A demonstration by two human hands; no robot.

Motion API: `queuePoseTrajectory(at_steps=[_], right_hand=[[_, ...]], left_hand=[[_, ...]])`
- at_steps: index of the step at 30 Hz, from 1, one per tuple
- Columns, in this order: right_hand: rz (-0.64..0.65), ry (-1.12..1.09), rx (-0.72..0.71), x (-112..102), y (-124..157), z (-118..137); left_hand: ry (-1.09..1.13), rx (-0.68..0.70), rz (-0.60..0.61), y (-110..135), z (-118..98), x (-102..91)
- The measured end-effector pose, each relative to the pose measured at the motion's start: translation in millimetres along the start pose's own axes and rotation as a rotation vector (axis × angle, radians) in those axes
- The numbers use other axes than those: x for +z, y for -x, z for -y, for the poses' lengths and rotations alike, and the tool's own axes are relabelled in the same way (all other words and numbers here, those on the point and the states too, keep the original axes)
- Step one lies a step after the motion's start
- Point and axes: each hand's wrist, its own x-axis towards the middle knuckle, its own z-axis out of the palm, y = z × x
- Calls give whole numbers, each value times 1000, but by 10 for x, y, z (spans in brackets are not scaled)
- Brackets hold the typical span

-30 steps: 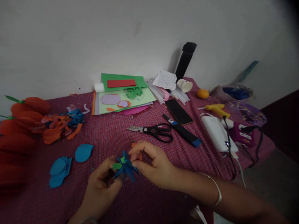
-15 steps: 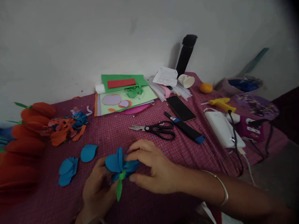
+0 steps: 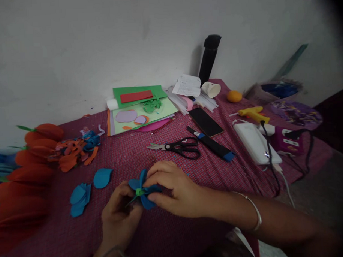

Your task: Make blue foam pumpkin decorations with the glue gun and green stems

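Observation:
A blue paper flower (image 3: 145,200) with a green centre and a thin green strip is held between both hands above the near part of the table. My left hand (image 3: 120,212) is closed around its left side and underside. With thumb and fingers, my right hand (image 3: 173,188) pinches a petal on the flower's right side. To the left lie a single blue petal (image 3: 102,178) and a small pile of blue petals (image 3: 80,199). Black-handled scissors (image 3: 177,147) rest just beyond my hands.
Orange paper pumpkins (image 3: 29,178) line the left side, beside coloured scraps (image 3: 73,148). Paper sheets (image 3: 123,124) lie at the back. A cutter knife (image 3: 214,145), phone (image 3: 206,122), white power bank (image 3: 253,142), yellow glue gun (image 3: 254,113) and purple power socket (image 3: 288,142) with cables occupy the right.
The flower has turned in my hands, so its green centre now faces me and the green strip points left. My left hand has shifted slightly right; my right hand still grips the petals.

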Motion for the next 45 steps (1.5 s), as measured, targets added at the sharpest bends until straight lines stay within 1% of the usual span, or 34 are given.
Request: queuePoseTrajectory(at_steps=[4, 8, 10, 13, 17, 20, 23, 27, 29, 31, 33, 36, 39, 41, 43, 45], right_hand=[[-15, -65, -6, -1, -7, -2], [-27, -203, 32, 7, -13, -10], [-25, -192, 74, 15, -10, -19], [-37, -119, 119, 33, 3, -37], [-70, -42, 147, 46, 12, -37], [-66, -4, 182, 35, 0, -14], [-43, -55, 182, 21, -13, -12], [-38, -186, 164, 33, -9, -76], [-31, -196, 172, 52, 1, -111], [-25, -184, 183, 69, 11, -126], [-29, -149, 183, 74, 18, -116], [-25, -47, 160, 59, 22, -64], [11, 87, 136, 43, 25, -15], [28, 162, 117, 43, 29, -4], [31, 199, 107, 51, 33, -10], [38, 205, 115, 60, 37, -23]], left_hand=[[113, -117, 16, -23, -4, -10], [145, -165, 0, -43, 8, -23], [110, -152, 20, -51, 10, -25], [48, -89, 66, -56, 11, -17], [-40, 54, 57, -38, 22, 7], [-103, 103, 65, -21, 28, 17], [-122, 87, 101, -31, 18, 12], [-62, -5, 152, -72, -4, -4], [-46, -46, 161, -77, 2, -12], [-66, -38, 166, -64, 26, -19], [-140, 4, 156, -39, 59, -26], [-308, 135, 95, -13, 73, -34], [-452, 306, 82, -34, -1, -30], [-516, 390, 92, -65, -77, -20], [-547, 435, 99, -91, -138, -6], [-559, 444, 118, -103, -168, 8]])
